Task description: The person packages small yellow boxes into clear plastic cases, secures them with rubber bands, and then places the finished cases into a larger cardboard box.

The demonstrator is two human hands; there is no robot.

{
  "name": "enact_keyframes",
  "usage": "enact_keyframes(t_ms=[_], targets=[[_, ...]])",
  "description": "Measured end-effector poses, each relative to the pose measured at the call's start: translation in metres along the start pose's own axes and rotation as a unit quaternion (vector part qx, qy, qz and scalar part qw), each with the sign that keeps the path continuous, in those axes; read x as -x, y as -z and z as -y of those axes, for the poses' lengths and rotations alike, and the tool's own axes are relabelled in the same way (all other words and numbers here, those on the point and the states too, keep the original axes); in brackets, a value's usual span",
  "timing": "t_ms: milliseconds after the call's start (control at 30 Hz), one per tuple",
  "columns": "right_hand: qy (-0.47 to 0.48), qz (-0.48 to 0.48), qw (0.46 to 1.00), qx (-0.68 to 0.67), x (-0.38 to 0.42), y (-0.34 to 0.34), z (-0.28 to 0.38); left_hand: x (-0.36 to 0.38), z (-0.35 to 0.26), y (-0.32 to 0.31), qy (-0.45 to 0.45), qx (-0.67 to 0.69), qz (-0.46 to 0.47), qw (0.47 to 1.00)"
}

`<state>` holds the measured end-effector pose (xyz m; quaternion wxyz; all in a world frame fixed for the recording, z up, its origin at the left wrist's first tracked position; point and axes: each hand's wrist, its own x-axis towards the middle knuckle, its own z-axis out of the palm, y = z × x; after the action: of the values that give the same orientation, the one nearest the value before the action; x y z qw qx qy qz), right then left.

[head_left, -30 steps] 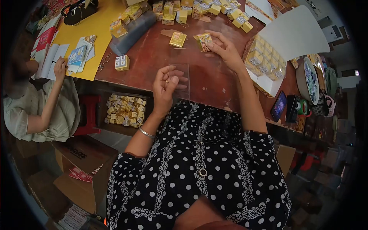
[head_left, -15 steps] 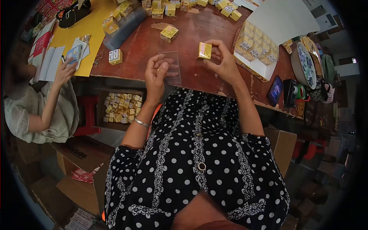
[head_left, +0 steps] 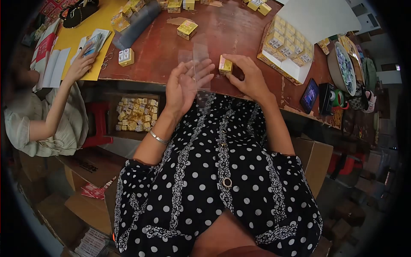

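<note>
My left hand (head_left: 185,88) is turned palm up near the table's front edge, its fingers stretched out. A clear, thin plastic bag or sleeve (head_left: 200,55) lies across those fingers and reaches above them; its exact outline is hard to make out. To its right, my right hand (head_left: 250,77) pinches a small yellow box (head_left: 225,65) between thumb and fingers, at the edge of the tabletop. A similar yellow box (head_left: 187,29) sits farther back on the table. Another small box (head_left: 126,57), with a white printed face, stands to the left.
At right, an open display carton (head_left: 280,64) holds rows of yellow boxes. Beside it lie a phone (head_left: 309,97) and a large bowl (head_left: 342,68). Below the table, a carton (head_left: 112,115) holds many small boxes. A co-worker's hand (head_left: 81,66) handles packets at left.
My left hand has opened its palm upward, and the clear plastic has shifted up with it. My right hand has lowered the yellow box slightly and tilted it. The co-worker's hand has moved right.
</note>
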<state>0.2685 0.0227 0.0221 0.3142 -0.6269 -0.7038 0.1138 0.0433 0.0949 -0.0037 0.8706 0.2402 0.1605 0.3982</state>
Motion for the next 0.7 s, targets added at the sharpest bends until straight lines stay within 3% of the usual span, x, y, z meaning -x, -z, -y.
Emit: enact_keyframes(t_ms=[167,267,333,433,533,600,633,700], targets=[[0.038,-0.033,0.994,0.095,0.0,-0.006,0.0,-0.011,0.005,-0.001,0.002,-0.005,0.002,1.0],[0.037,-0.027,0.994,0.104,0.002,-0.004,-0.004,-0.014,0.01,-0.001,0.018,-0.047,0.071,0.996],[0.041,-0.035,0.992,0.115,0.003,0.001,-0.001,-0.016,0.015,-0.005,-0.011,-0.17,0.074,0.983],[-0.032,-0.014,0.996,0.082,0.004,0.001,0.011,-0.016,0.019,-0.005,-0.002,-0.163,0.069,0.984],[-0.065,-0.08,0.992,0.071,0.006,-0.01,0.009,-0.007,0.016,-0.013,-0.001,-0.154,0.093,0.984],[-0.132,-0.075,0.983,-0.106,0.009,-0.017,-0.001,-0.002,0.009,-0.015,-0.009,-0.139,0.066,0.988],[-0.133,-0.077,0.982,-0.106,0.01,-0.015,0.003,0.0,0.005,-0.015,-0.017,-0.121,0.04,0.992],[-0.152,-0.082,0.932,-0.319,0.016,-0.006,0.017,0.001,-0.007,-0.008,0.017,-0.095,0.04,0.995]])
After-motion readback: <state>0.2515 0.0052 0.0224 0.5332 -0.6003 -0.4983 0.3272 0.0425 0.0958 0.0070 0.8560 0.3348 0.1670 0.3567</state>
